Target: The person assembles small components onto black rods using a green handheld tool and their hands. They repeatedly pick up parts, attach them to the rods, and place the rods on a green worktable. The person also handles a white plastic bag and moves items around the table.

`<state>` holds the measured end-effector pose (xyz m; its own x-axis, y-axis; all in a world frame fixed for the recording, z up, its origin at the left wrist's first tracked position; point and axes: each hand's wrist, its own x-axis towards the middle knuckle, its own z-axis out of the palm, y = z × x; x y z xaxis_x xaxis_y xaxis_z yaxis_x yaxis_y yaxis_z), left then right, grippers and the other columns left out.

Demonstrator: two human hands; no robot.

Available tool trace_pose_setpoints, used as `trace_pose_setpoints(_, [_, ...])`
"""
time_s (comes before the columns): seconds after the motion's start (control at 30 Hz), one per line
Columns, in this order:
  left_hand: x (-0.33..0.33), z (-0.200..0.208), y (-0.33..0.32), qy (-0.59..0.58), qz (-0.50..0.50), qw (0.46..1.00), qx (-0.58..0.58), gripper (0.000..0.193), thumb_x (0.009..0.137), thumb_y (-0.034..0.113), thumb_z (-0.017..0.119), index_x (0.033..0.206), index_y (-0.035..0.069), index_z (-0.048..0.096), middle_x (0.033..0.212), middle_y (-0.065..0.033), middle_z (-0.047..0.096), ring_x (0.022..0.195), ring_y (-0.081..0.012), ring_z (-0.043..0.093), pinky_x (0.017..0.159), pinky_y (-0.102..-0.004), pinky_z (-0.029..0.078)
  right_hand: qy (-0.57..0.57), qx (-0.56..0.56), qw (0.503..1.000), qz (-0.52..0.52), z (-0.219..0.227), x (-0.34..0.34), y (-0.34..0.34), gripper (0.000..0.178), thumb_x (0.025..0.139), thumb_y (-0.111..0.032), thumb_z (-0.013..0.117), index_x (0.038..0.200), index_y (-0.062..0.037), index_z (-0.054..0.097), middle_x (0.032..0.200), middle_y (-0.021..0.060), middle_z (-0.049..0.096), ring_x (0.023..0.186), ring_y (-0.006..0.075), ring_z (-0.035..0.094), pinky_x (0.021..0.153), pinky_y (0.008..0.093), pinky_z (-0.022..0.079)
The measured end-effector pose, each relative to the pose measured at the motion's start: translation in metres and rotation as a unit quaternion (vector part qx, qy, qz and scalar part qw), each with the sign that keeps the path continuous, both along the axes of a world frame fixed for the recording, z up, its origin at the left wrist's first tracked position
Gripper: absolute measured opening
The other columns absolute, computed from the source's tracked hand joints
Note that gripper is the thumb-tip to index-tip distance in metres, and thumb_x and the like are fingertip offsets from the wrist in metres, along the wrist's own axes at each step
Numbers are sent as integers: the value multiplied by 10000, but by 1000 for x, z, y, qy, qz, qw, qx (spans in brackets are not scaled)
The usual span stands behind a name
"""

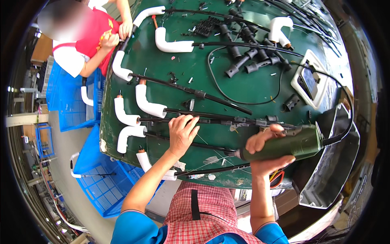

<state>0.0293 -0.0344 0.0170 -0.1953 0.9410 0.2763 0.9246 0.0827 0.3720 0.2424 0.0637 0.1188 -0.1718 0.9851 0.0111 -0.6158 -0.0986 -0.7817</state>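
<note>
Red-and-white checked cloth apron (203,203): nearest the camera, below the green tabletop (248,87).
Right hand (268,150): grasps a dark-green cylindrical power tool (302,144), tip apparently at a thin black rod's (211,147) end.
Left hand (183,132): fingers curled over a neighbouring black rod (219,121); whether clenched, cannot tell.
White elbow-shaped pieces (148,103): already on several rods across the tabletop.
Thick black tubes (239,65): loose, seemingly left to fit.
Lower blue plastic crate (87,152): contains a black rod (99,175).

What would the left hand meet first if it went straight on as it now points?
Likely the black rod just ahead of the left hand, running from a white bent piece; depth is unclear.
</note>
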Motion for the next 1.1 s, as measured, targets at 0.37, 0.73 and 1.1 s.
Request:
trace_pose_setpoints(0.37, [-4, -18, 6, -102, 73, 990, 57, 295, 729, 218, 748, 1001, 170, 645, 930, 15, 543, 900, -196, 518, 857, -398, 335, -163, 81, 980, 80, -37, -131, 22, 1057, 633, -895, 452, 1185, 7, 419, 673, 59, 497, 532, 169, 484, 522, 317, 430])
trace_pose_setpoints(0.73, [-10, -15, 4, -132, 72, 987, 50, 268, 737, 212, 738, 987, 159, 660, 942, 12, 547, 910, -194, 515, 856, -387, 320, -114, 126, 971, 168, -50, -135, 31, 1003, 651, -858, 498, 1166, 0, 428, 635, 59, 485, 512, 170, 483, 491, 308, 443])
trace_pose_setpoints(1.1, [-6, -7, 7, -107, 48, 992, 44, 304, 716, 169, 750, 999, 148, 640, 938, -2, 558, 926, -214, 524, 858, -398, 332, -49, 55, 970, 230, -34, -132, 60, 888, 752, -738, 554, 1274, -31, 421, 670, 67, 493, 578, 171, 506, 569, 303, 444])
